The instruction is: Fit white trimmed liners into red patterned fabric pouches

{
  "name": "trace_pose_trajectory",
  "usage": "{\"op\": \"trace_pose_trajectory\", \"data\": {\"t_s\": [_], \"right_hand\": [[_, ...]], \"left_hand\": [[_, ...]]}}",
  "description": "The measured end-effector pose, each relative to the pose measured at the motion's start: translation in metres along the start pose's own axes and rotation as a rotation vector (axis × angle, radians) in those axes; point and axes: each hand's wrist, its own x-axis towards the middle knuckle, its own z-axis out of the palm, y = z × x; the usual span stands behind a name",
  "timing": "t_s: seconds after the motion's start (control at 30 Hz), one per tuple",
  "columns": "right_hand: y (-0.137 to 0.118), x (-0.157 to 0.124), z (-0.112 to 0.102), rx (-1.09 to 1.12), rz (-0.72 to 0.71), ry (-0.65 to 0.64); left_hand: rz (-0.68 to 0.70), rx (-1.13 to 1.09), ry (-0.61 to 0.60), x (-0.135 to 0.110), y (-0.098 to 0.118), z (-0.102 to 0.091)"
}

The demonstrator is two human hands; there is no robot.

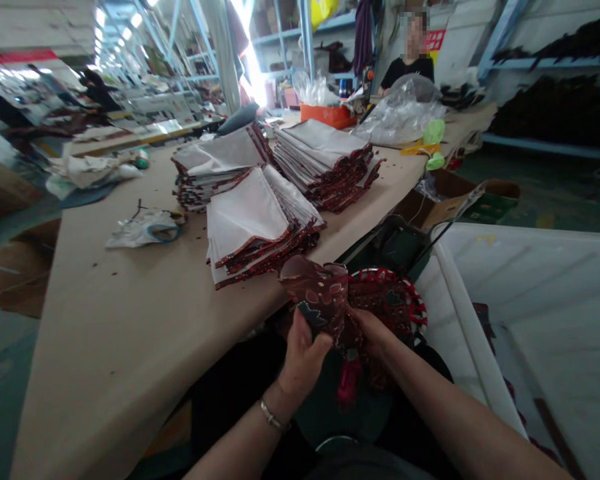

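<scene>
Dark-red-brown cloth with a printed leaf pattern (325,300) is bunched up in both hands, just off the near edge of the table, above the lap. Left hand (303,353): thumb on the printed face, other fingers mostly hidden behind, closed on the fabric. Right hand (373,333): closed on the gathered side, fingertips hidden, so exact grip can't be told. Handling, my judgement: keep a light pinch both sides, work the folds out from the middle, find the edge before pulling, don't stretch the fabric. Bright pink hanging piece (349,383) sits just below, blurred; keep it from snagging. Round rim banded in red and white (420,303) is just beyond the right hand. Brown paper-covered table (105,333) carries grey-white folded fabric stacks with dark-red edges (247,217); large white plastic bin (455,293) stands to the right.
</scene>
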Motion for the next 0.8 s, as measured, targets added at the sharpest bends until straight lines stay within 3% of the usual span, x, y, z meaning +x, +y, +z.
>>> {"op": "trace_pose_trajectory", "data": {"t_s": [0.13,0.37,0.5,0.57,0.7,0.8], "right_hand": [[-0.015,-0.001,0.003,-0.078,-0.126,0.019],[-0.004,-0.023,-0.018,-0.246,-0.368,0.214],[-0.011,-0.036,-0.001,-0.429,-0.657,0.071],[-0.017,-0.037,0.009,-0.406,-0.678,0.026],[-0.045,-0.041,0.024,-0.276,-0.629,0.071],[-0.097,-0.061,0.045,-0.272,-0.76,0.075]], "left_hand": [[0.094,0.064,0.095,0.018,0.013,0.006],[-0.08,0.064,0.185,-0.001,-0.002,-0.029],[0.074,0.242,0.233,-0.004,0.017,-0.035],[0.109,0.285,0.231,-0.003,0.027,-0.03],[0.114,0.224,0.191,-0.005,0.041,-0.024],[0.21,0.156,0.142,-0.008,0.059,-0.028]]}}
